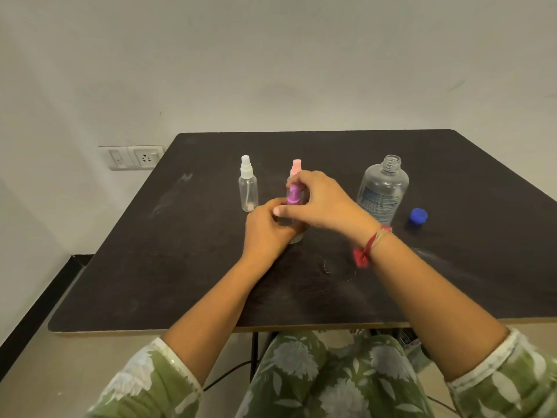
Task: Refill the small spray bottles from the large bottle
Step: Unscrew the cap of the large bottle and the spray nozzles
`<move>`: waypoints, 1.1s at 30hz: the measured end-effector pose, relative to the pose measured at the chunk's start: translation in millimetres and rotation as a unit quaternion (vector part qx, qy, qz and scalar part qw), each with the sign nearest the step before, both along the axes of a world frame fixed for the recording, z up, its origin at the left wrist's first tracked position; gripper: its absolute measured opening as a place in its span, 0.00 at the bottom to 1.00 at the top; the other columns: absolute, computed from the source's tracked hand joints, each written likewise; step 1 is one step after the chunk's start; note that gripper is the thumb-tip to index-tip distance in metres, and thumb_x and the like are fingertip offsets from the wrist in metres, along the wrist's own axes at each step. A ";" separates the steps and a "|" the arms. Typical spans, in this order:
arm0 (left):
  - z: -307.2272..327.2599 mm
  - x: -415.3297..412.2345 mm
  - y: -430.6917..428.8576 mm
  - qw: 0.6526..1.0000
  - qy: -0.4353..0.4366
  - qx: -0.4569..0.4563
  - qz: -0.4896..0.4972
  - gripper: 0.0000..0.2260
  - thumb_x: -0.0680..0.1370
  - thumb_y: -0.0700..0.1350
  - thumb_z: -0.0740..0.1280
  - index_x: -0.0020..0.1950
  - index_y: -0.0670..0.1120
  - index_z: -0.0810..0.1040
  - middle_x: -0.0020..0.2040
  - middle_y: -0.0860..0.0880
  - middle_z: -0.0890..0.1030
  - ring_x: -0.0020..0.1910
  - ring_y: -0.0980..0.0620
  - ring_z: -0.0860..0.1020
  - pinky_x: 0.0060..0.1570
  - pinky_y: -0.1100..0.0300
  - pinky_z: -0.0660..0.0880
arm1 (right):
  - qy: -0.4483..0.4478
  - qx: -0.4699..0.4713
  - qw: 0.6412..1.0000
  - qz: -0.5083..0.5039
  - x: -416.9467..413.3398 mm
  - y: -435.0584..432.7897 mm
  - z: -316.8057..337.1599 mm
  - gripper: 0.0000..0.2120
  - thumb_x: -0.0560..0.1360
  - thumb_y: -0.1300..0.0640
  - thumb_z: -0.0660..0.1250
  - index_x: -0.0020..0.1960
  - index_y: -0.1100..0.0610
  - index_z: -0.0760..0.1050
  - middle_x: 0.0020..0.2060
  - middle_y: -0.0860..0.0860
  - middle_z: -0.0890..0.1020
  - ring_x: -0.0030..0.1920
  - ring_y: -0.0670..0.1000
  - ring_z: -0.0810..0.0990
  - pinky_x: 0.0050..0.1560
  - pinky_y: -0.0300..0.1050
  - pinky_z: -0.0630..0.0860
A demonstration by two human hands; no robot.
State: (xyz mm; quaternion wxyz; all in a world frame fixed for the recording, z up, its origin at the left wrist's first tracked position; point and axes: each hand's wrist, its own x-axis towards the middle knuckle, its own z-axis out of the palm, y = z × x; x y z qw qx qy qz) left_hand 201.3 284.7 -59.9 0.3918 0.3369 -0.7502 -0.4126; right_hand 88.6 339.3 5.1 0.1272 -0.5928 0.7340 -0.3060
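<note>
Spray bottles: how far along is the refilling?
Done: the large bottle stands open, blue cap beside it. In hand: left hand holds the purple-topped bottle, right hand grips its top; opening or closing, unclear. Left: white-topped bottle and pink-topped bottle stand capped; the white one looks nearly empty.

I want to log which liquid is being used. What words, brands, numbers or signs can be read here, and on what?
Nothing can be read.
The label on the large bottle has lines of print, too small and blurred to read.
No print shows on the white-capped spray bottle, the pink-capped spray bottle or the purple-capped spray bottle.
No marking shows on the blue cap.
No lettering shows on the wall socket plate.
</note>
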 end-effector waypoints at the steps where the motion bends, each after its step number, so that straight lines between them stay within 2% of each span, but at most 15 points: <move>1: -0.2 0.1 -0.1 1.000 -0.001 -0.001 0.001 0.13 0.67 0.42 0.77 0.50 0.49 0.82 0.39 0.56 0.83 0.39 0.60 0.81 0.43 0.60 0.80 | 0.029 -0.028 0.999 -0.023 3.8 -0.3 -1.9 0.19 0.66 0.45 0.75 0.49 0.52 0.71 0.43 0.47 0.75 0.42 0.45 0.73 0.38 0.35 0.66; 3: -0.7 0.3 -0.4 1.000 0.001 0.005 0.000 0.12 0.67 0.41 0.77 0.48 0.48 0.82 0.38 0.54 0.83 0.39 0.59 0.81 0.43 0.60 0.80 | 0.032 -0.074 0.996 -0.044 9.3 -0.3 -4.3 0.17 0.68 0.49 0.75 0.45 0.52 0.68 0.37 0.45 0.73 0.37 0.44 0.71 0.34 0.34 0.63; 5: -0.9 0.3 -1.3 1.000 0.006 0.014 -0.005 0.12 0.67 0.42 0.77 0.49 0.47 0.82 0.39 0.52 0.83 0.39 0.59 0.81 0.43 0.62 0.79 | -0.019 -0.082 0.996 -0.030 9.3 0.1 -5.0 0.15 0.69 0.58 0.73 0.49 0.53 0.68 0.39 0.49 0.76 0.36 0.44 0.73 0.36 0.35 0.68; 7: 0.1 0.6 -0.6 0.999 0.015 0.024 -0.016 0.14 0.67 0.43 0.78 0.50 0.48 0.82 0.39 0.53 0.83 0.39 0.60 0.81 0.42 0.65 0.78 | -0.141 -0.056 0.988 0.013 6.8 1.9 -2.0 0.22 0.71 0.67 0.68 0.59 0.51 0.67 0.45 0.52 0.81 0.43 0.46 0.79 0.44 0.38 0.76; 9: 0.8 0.9 0.5 0.999 0.025 0.025 -0.023 0.16 0.66 0.44 0.78 0.52 0.49 0.82 0.40 0.55 0.83 0.40 0.61 0.81 0.43 0.67 0.78 | -0.233 -0.016 0.971 0.046 3.1 4.1 -0.6 0.30 0.72 0.70 0.64 0.68 0.48 0.62 0.55 0.52 0.79 0.51 0.48 0.79 0.45 0.38 0.78; 12: 0.1 1.3 0.3 1.000 0.014 0.014 -0.018 0.15 0.67 0.43 0.77 0.52 0.48 0.82 0.39 0.55 0.83 0.39 0.62 0.81 0.42 0.68 0.77 | -0.159 -0.035 0.987 0.007 2.5 4.2 -5.9 0.34 0.71 0.59 0.71 0.71 0.49 0.60 0.61 0.52 0.71 0.52 0.48 0.75 0.45 0.35 0.71; 14: -0.9 1.3 -0.6 1.000 0.009 0.005 -0.010 0.14 0.67 0.41 0.77 0.51 0.47 0.83 0.40 0.54 0.83 0.40 0.61 0.81 0.43 0.64 0.78 | -0.079 -0.085 0.993 -0.030 3.7 4.8 -12.5 0.33 0.68 0.51 0.75 0.68 0.52 0.64 0.52 0.49 0.73 0.46 0.46 0.73 0.42 0.33 0.68; 15: -1.2 1.4 -0.5 1.000 0.011 0.007 -0.010 0.14 0.67 0.40 0.77 0.51 0.47 0.83 0.40 0.54 0.84 0.40 0.59 0.81 0.44 0.62 0.79 | -0.062 -0.103 0.992 -0.033 5.1 5.4 -15.1 0.30 0.68 0.52 0.75 0.65 0.53 0.65 0.46 0.48 0.74 0.42 0.45 0.73 0.40 0.32 0.68; 17: -0.9 1.2 0.7 1.000 0.015 0.014 -0.010 0.14 0.67 0.40 0.76 0.51 0.47 0.83 0.41 0.53 0.84 0.41 0.58 0.82 0.45 0.60 0.80 | -0.077 -0.107 0.991 -0.024 5.7 5.7 -18.1 0.26 0.70 0.59 0.73 0.64 0.53 0.65 0.40 0.47 0.73 0.38 0.43 0.73 0.38 0.29 0.69; 18: -1.1 1.1 0.6 1.000 0.014 0.015 -0.010 0.14 0.67 0.41 0.77 0.52 0.48 0.82 0.41 0.53 0.84 0.41 0.58 0.82 0.45 0.60 0.80 | -0.106 -0.097 0.990 -0.015 5.2 5.3 -17.6 0.26 0.71 0.62 0.70 0.65 0.51 0.65 0.41 0.47 0.75 0.39 0.43 0.75 0.40 0.29 0.70; 21: -2.2 0.9 -0.2 1.000 0.010 0.006 -0.009 0.15 0.67 0.43 0.77 0.53 0.48 0.82 0.42 0.52 0.84 0.41 0.57 0.82 0.45 0.60 0.80 | -0.194 -0.052 0.979 0.021 1.4 5.1 -14.1 0.32 0.72 0.67 0.64 0.70 0.47 0.61 0.55 0.51 0.77 0.52 0.48 0.78 0.51 0.39 0.73; 24: -3.1 1.0 -0.6 1.000 0.009 0.011 -0.007 0.15 0.68 0.40 0.76 0.53 0.47 0.82 0.41 0.52 0.84 0.41 0.56 0.82 0.44 0.58 0.80 | -0.149 -0.040 0.988 0.005 3.1 5.2 -16.9 0.32 0.71 0.58 0.71 0.71 0.50 0.62 0.61 0.52 0.72 0.56 0.48 0.74 0.53 0.39 0.70; 27: -2.1 1.6 0.1 1.000 0.009 0.013 -0.006 0.15 0.67 0.39 0.75 0.52 0.49 0.83 0.39 0.52 0.84 0.40 0.56 0.83 0.43 0.56 0.81 | -0.078 -0.101 0.990 -0.055 8.0 2.2 -25.6 0.25 0.66 0.47 0.76 0.57 0.52 0.69 0.48 0.48 0.74 0.45 0.44 0.73 0.43 0.35 0.69; 30: -2.0 1.7 1.2 1.000 0.016 0.021 -0.007 0.15 0.67 0.38 0.75 0.52 0.47 0.83 0.40 0.53 0.84 0.41 0.57 0.82 0.46 0.55 0.81 | -0.098 -0.144 0.982 -0.066 9.7 2.0 -27.8 0.19 0.67 0.56 0.75 0.50 0.53 0.67 0.36 0.45 0.73 0.35 0.42 0.72 0.35 0.30 0.67; 33: -1.8 1.1 0.8 1.000 0.018 0.021 -0.009 0.15 0.67 0.39 0.76 0.53 0.47 0.83 0.41 0.53 0.84 0.41 0.56 0.83 0.47 0.55 0.81 | -0.147 -0.128 0.980 -0.043 9.4 5.3 -22.6 0.19 0.69 0.63 0.71 0.57 0.54 0.68 0.41 0.49 0.78 0.38 0.45 0.77 0.38 0.30 0.71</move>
